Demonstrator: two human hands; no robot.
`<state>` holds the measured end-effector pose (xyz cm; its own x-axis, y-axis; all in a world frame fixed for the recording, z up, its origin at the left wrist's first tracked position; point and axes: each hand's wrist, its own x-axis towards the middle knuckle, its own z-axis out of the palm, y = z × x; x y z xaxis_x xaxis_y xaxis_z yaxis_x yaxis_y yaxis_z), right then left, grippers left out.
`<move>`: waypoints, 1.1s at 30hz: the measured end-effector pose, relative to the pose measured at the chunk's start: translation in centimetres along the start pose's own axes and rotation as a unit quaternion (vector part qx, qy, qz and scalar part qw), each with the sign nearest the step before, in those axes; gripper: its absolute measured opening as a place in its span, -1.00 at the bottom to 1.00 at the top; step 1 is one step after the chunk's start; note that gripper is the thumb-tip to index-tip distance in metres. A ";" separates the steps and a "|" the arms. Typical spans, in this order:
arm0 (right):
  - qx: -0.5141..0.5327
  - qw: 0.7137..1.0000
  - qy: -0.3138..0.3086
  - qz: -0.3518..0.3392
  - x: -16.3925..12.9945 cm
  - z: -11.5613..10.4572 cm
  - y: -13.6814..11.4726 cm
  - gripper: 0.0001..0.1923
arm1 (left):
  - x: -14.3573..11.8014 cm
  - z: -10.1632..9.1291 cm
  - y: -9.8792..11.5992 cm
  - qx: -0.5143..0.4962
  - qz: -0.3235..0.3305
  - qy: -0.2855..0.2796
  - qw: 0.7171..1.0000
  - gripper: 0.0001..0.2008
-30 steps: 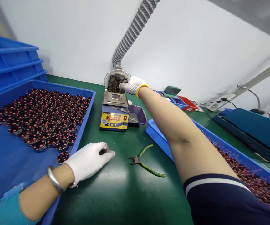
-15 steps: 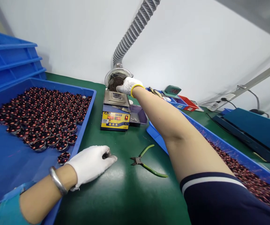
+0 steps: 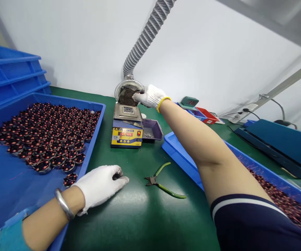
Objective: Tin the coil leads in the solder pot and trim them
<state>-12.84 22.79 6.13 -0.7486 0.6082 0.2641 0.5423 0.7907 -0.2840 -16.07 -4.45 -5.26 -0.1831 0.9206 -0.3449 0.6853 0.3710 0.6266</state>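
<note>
My right hand, in a white knit glove with a yellow cuff, reaches far forward and grips the round metal intake of the grey ribbed hose, just above the solder pot. My left hand, in a white glove, rests on the green mat beside the left blue tray, fingers closed on a small dark coil part. Many dark copper-wound coils fill that tray.
Green-handled cutters lie on the mat between my arms. A second blue tray with coils runs under my right arm. Stacked blue crates stand at the far left; small red and blue bins and dark blue panels sit at the right.
My right hand has shifted slightly right along the intake rim and stays on it. My left hand has hardly moved and keeps the coil part. The view has drifted a little.
</note>
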 end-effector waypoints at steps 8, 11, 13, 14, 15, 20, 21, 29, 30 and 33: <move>0.227 0.973 -0.016 -0.032 -9.0 -1.2 2.1 -0.63 | 0.2 0.3 -0.4 0.000 0.011 0.006 1.000 -0.59; 0.287 0.956 0.002 -0.054 -11.4 -1.0 3.0 -0.57 | 0.2 0.4 -0.4 0.022 0.004 0.003 1.000 -0.56; 0.292 0.953 0.030 -0.076 -11.9 -0.6 3.7 -0.54 | 0.1 0.5 -0.3 0.043 -0.004 -0.002 0.999 -0.55; 0.290 0.952 0.048 -0.087 -11.8 -0.2 4.1 -0.53 | 0.1 0.5 -0.2 0.053 -0.007 -0.004 0.999 -0.55; 0.288 0.950 0.066 -0.096 -11.5 0.2 4.4 -0.51 | 0.0 0.5 -0.1 0.061 -0.009 -0.004 0.998 -0.55; 0.265 0.950 0.134 -0.091 -8.5 2.7 5.1 -0.47 | -0.1 0.5 0.2 0.075 -0.011 0.005 0.997 -0.56; 0.251 0.953 0.143 -0.087 -7.8 3.2 5.0 -0.47 | -0.1 0.5 0.2 0.074 -0.012 0.006 0.997 -0.56; 0.144 0.980 0.127 -0.044 -4.9 6.1 5.0 -0.47 | -0.1 0.2 0.3 0.039 -0.009 -0.005 0.999 -0.57; 0.129 0.983 0.122 -0.038 -4.8 6.3 5.0 -0.47 | 0.0 0.2 0.3 0.036 -0.007 -0.007 0.999 -0.57; 0.089 0.990 0.107 -0.018 -4.8 6.7 4.9 -0.48 | 0.0 0.2 0.2 0.031 -0.005 -0.013 0.999 -0.58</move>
<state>-9.19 23.31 -2.70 -0.6581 0.5953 0.4610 0.4263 0.7993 -0.4235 -15.74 -4.37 -5.28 -0.1726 0.9134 -0.3688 0.7263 0.3709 0.5787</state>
